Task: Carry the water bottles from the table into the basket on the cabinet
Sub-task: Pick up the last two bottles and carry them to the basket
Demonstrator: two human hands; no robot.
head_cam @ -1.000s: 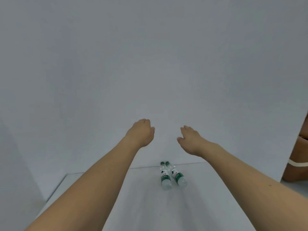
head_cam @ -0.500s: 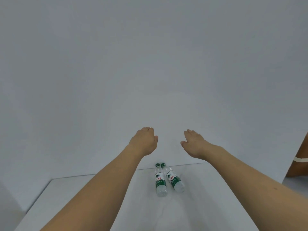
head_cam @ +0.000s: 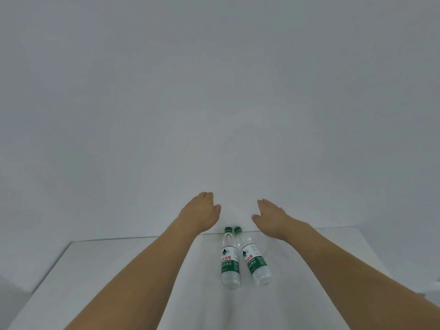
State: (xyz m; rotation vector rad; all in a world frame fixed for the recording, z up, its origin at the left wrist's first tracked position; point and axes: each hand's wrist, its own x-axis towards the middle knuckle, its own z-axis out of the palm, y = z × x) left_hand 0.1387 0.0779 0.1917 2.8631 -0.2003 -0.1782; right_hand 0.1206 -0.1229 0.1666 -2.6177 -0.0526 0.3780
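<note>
Two clear water bottles with green caps and green-and-white labels lie side by side on the white table (head_cam: pixel 119 270), caps pointing away from me. The left bottle (head_cam: pixel 229 260) lies straight; the right bottle (head_cam: pixel 256 260) angles slightly to the right, and their caps nearly touch. My left hand (head_cam: pixel 202 214) hovers above and to the left of the caps, fingers curled downward, holding nothing. My right hand (head_cam: pixel 271 216) hovers above and to the right of the caps, fingers apart, empty. The basket and the cabinet are out of view.
A plain grey-white wall (head_cam: pixel 214 103) rises right behind the table's far edge. The table's left edge runs diagonally at lower left, with grey floor beyond it.
The view has shifted so the bottles and table look nearer and larger. Both hands have lowered toward the bottle caps. The brown object at the right edge has left the view.
</note>
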